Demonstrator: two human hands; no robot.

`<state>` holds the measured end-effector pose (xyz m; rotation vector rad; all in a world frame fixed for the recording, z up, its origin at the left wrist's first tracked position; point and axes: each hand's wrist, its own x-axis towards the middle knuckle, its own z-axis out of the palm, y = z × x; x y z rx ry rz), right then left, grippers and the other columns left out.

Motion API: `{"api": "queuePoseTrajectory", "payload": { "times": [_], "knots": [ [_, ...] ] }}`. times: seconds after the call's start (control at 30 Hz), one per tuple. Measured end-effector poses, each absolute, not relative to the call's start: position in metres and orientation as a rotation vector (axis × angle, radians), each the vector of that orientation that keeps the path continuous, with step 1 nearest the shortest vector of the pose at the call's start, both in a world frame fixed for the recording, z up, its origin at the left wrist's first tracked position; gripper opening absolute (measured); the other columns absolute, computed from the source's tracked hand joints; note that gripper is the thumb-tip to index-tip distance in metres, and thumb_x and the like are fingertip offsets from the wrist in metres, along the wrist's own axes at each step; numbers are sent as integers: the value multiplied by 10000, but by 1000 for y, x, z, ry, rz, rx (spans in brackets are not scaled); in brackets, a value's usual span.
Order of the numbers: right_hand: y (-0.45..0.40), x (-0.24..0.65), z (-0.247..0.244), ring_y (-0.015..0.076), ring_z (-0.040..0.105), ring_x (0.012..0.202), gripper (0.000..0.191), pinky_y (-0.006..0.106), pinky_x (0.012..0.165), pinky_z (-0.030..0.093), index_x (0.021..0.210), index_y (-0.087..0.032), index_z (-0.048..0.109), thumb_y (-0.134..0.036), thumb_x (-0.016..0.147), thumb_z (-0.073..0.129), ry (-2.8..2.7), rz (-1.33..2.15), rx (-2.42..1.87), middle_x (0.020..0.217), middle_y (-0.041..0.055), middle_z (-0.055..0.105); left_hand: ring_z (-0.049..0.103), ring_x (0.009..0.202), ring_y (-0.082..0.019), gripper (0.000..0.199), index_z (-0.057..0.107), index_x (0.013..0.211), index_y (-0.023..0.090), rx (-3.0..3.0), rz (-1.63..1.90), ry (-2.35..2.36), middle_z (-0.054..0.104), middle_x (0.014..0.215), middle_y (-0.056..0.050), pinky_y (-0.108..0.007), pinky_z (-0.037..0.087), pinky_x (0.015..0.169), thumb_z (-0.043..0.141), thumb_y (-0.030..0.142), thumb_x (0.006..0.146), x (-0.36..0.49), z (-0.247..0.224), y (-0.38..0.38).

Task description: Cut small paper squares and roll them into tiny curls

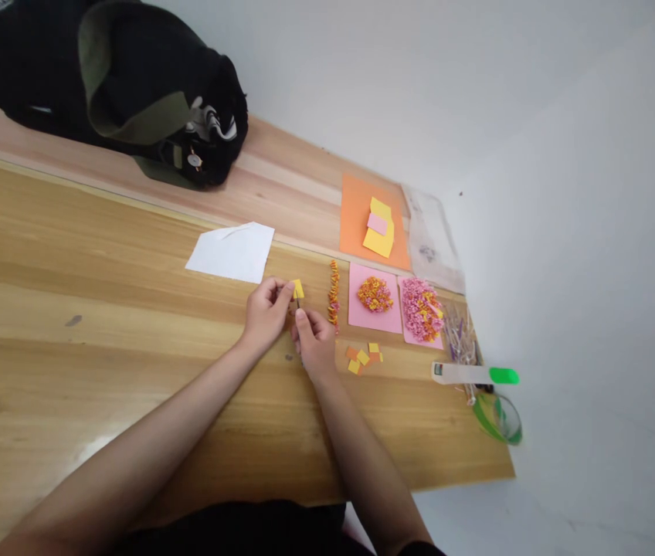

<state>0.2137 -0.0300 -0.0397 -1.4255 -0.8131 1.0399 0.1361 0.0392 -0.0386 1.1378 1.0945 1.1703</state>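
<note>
My left hand (pixel 266 315) pinches a small yellow paper square (pixel 298 289) between thumb and fingers. Close beside it, my right hand (pixel 316 344) is closed on a thin dark stick (pixel 298 303), whose tip meets the lower edge of the square. What kind of tool the stick is, I cannot make out. Several small yellow and orange paper squares (pixel 363 357) lie to the right of my right hand. Beyond that hand runs a row of small orange and pink coiled pieces (pixel 334 293).
Pink sheets carry a mixed heap (pixel 375 295) and a pink heap (pixel 421 309) of coiled pieces. An orange sheet (pixel 351 232) holds yellow and pink paper. White paper (pixel 232 253), a black bag (pixel 147 69), a green-capped tube (pixel 466 374) and a green-rimmed clear container (pixel 498 417) are around.
</note>
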Motion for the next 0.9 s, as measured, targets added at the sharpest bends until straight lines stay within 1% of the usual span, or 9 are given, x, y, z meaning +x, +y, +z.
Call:
{"api": "queuePoseTrajectory", "payload": {
  "times": [0.1,0.33,0.5,0.67,0.9],
  "knots": [
    [-29,212,-40,70,325,417,323,219,408,255,782,-178,602,-501,781,612,-784,1044,-1426,493,-73,432,483,578,-128,179,550,646,194,1142,1169,1111,524,593,33,-251,379,594,585,301,786,136,-39,40],
    [-30,211,-39,78,359,471,256,215,440,280,809,-164,644,-412,745,648,-804,975,-1464,527,-52,475,479,582,-127,162,552,659,192,1110,1182,1118,525,601,35,-246,379,595,581,276,794,137,-40,40],
    [-31,211,-38,78,365,480,262,212,446,291,823,-166,645,-414,738,650,-824,979,-1465,541,-48,481,479,571,-124,162,558,655,189,1091,1193,1116,523,587,37,-238,378,586,593,261,796,137,-40,41],
    [-31,212,-39,78,348,461,285,216,438,279,819,-171,645,-443,735,649,-829,1010,-1462,513,-59,454,465,560,-118,174,540,646,191,1076,1188,1110,506,578,42,-230,377,577,589,257,799,137,-40,41],
    [-31,212,-39,76,343,450,285,216,432,263,820,-162,645,-438,748,641,-834,1023,-1454,508,-60,452,453,537,-119,185,537,663,195,1088,1181,1064,502,569,39,-229,374,540,579,298,810,136,-43,40]
  ]
}}
